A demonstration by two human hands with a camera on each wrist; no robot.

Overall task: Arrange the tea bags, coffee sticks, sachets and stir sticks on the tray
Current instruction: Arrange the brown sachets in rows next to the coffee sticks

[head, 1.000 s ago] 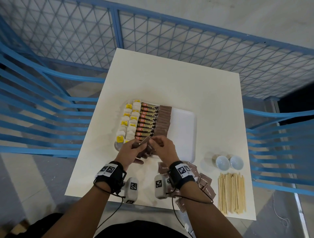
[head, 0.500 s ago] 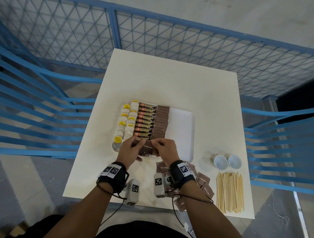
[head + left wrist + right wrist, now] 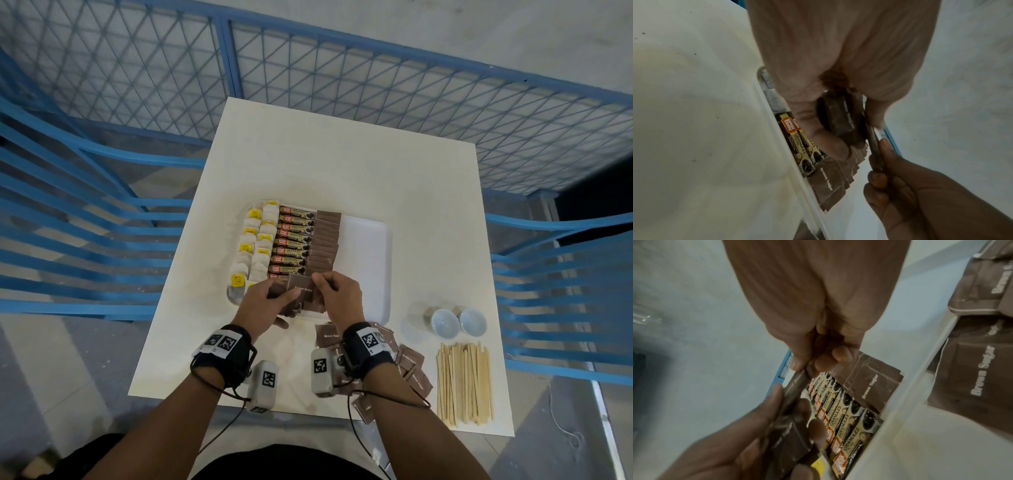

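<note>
A small stack of brown sugar sachets (image 3: 297, 297) is held in the left hand (image 3: 265, 306) just above the near edge of the white tray (image 3: 368, 260), fingers curled round the stack and thumb on top. One sachet off that stack, the top sachet (image 3: 301, 287), is pinched at its edge between thumb and fingertips of the right hand (image 3: 340, 299), so both hands are clamped on sachets and pretty much touching each other.

On the tray, three columns are laid out from the left: tea bags (image 3: 255, 250) with yellow tags, coffee sticks (image 3: 293, 240) marked "Granules", then a shingled sachet row (image 3: 325, 241) of brown sugar packets. The right part of the tray is bare white.

Loose sachets (image 3: 412, 368) are scattered on the white table (image 3: 342, 164) near the front edge, partly hidden under the right wrist. Further right, stir sticks (image 3: 464, 383) are lying in a bundle off the tray, with two small white cups (image 3: 457, 322) just behind them. Blue mesh fencing (image 3: 376, 85) is seen around the table.
</note>
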